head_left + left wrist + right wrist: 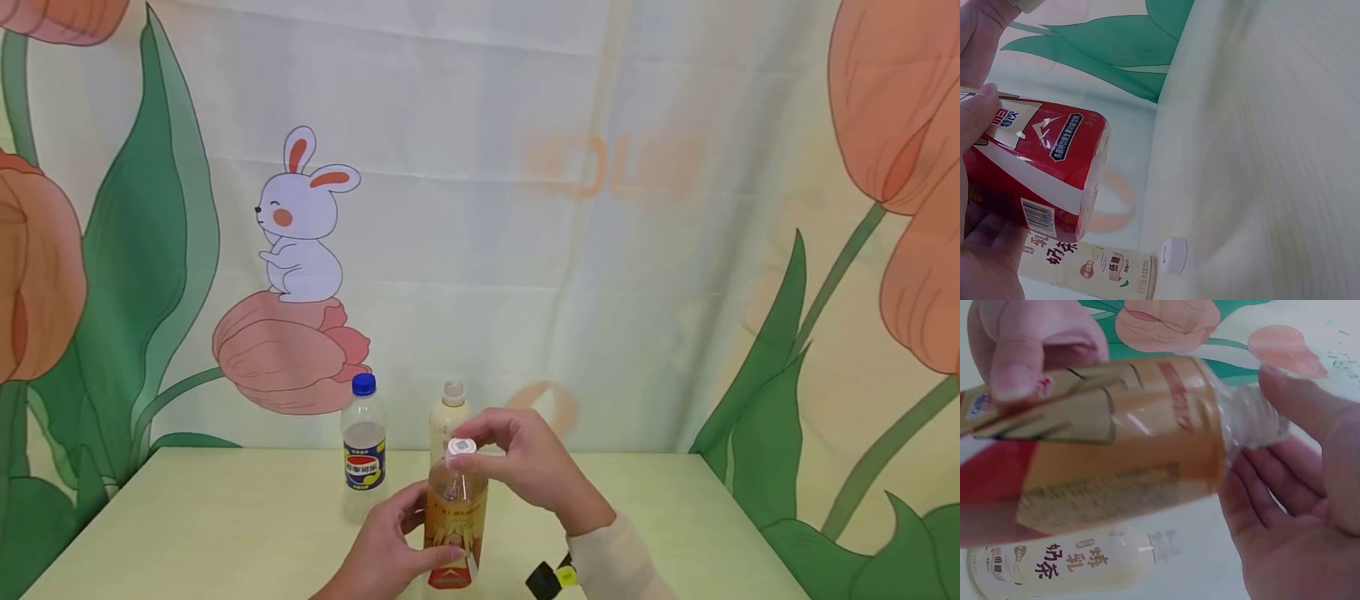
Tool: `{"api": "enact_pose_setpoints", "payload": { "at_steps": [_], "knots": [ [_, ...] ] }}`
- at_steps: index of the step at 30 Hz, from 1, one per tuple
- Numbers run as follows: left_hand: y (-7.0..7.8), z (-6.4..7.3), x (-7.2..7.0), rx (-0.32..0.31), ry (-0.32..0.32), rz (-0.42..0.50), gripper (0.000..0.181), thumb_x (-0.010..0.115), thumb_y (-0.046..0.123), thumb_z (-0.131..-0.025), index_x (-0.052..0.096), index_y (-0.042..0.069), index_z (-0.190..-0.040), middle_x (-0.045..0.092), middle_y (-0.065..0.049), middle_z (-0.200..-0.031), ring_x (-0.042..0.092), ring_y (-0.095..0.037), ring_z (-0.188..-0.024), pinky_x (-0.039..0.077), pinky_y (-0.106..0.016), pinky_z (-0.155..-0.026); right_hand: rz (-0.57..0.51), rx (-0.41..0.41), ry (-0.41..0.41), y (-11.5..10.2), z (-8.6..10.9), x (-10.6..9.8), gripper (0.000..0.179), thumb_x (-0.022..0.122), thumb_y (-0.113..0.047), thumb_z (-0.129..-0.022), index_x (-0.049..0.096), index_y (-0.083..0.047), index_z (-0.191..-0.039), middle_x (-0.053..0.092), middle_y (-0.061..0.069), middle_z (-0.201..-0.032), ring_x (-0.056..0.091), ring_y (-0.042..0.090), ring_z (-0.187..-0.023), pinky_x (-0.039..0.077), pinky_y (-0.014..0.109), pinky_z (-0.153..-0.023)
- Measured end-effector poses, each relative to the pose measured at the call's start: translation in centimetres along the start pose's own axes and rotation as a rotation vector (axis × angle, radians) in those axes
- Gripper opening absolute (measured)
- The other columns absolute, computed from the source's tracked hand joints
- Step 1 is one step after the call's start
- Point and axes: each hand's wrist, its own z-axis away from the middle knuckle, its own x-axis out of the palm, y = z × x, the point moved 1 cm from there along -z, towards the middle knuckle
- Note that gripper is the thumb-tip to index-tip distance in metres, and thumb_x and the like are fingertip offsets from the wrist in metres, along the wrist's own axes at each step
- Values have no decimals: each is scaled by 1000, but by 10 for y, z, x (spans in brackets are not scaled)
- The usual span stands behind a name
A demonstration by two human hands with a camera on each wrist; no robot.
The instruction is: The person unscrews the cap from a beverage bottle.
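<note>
My left hand (397,533) grips the body of a drink bottle (455,533) with a red and gold label. Its base is off the table in the left wrist view. At the top, my right hand (525,458) pinches a white bottle cap (462,447) between thumb and fingers. The right wrist view shows the clear threaded neck (1254,419) between the spread thumb and fingers; the cap cannot be made out there. Behind stands a cream milk tea bottle (450,412), partly hidden, its neck bare. A loose white cap (1174,255) lies near its base.
A clear bottle (363,454) with a blue cap and blue label stands left of the hands on the pale table (202,525). Near the right sleeve is a black object (543,581) with a yellow tag. A printed curtain (465,208) hangs behind the table.
</note>
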Motion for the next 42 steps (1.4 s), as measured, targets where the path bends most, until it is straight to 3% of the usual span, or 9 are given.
{"api": "enact_pose_setpoints", "payload": {
  "at_steps": [5, 9, 13, 18, 22, 29, 36, 39, 42],
  "knots": [
    [0, 0, -1, 34, -16, -7, 84, 88, 45, -78, 51, 13, -146, 63, -8, -140, 63, -30, -127, 51, -50, -111, -111, -66, -199, 5, -3, -10, 28, 74, -16, -95, 73, -5, -121, 73, 11, -117, 70, 14, -105, 58, 31, -97],
    [0, 0, -1, 29, -21, 4, 84, 88, 44, -78, 51, 12, -146, 62, -9, -142, 62, -32, -129, 50, -51, -112, -177, -43, -236, 6, -3, -10, 32, 74, -17, -96, 70, -3, -125, 69, 22, -122, 69, 14, -104, 59, 29, -95],
    [2, 0, 0, 11, -17, 12, 84, 87, 45, -79, 50, 14, -147, 61, -8, -143, 60, -33, -132, 48, -53, -113, -146, 25, -83, 6, -3, -2, 42, 84, -18, -86, 68, -3, -121, 70, 19, -116, 68, 18, -101, 58, 31, -93],
    [3, -1, 1, -4, -12, 5, 84, 86, 47, -79, 50, 15, -148, 61, -6, -143, 59, -33, -133, 48, -53, -114, -25, 111, 167, 0, -1, 10, 35, 93, -24, -74, 70, -9, -97, 72, 4, -95, 68, 20, -91, 56, 38, -85],
    [1, -2, 2, -9, -14, 7, 83, 85, 47, -79, 49, 17, -148, 61, -5, -142, 59, -31, -132, 49, -51, -114, 28, 116, 217, -4, 1, 11, 28, 93, -27, -75, 74, -13, -89, 74, 3, -90, 68, 20, -90, 56, 37, -81],
    [4, -1, 1, 19, -12, 1, 83, 87, 45, -79, 51, 14, -147, 62, -8, -141, 61, -32, -130, 49, -52, -112, 33, -9, 26, -3, -2, -4, 20, 86, -23, -84, 79, -16, -101, 76, 0, -99, 70, 17, -98, 56, 37, -95],
    [1, -1, 3, 21, -44, 12, 82, 88, 43, -79, 52, 12, -145, 62, -9, -141, 62, -31, -129, 50, -52, -112, -123, -188, -257, 7, -3, -16, 31, 73, -10, -95, 69, 6, -122, 68, 25, -112, 66, 12, -103, 57, 31, -99],
    [0, -1, 4, -7, -42, 21, 83, 87, 44, -79, 50, 13, -147, 61, -8, -143, 60, -32, -131, 48, -54, -113, -138, -139, -228, 10, -1, -12, 35, 74, -14, -95, 68, 2, -126, 68, 25, -117, 67, 12, -104, 58, 30, -97],
    [2, -2, 4, -4, -12, 21, 82, 87, 42, -80, 50, 15, -147, 61, -8, -144, 58, -34, -133, 48, -53, -114, -79, -49, -75, 10, 0, -4, 37, 83, -21, -88, 70, -7, -120, 71, 14, -113, 70, 16, -100, 59, 31, -94]
  ]
}}
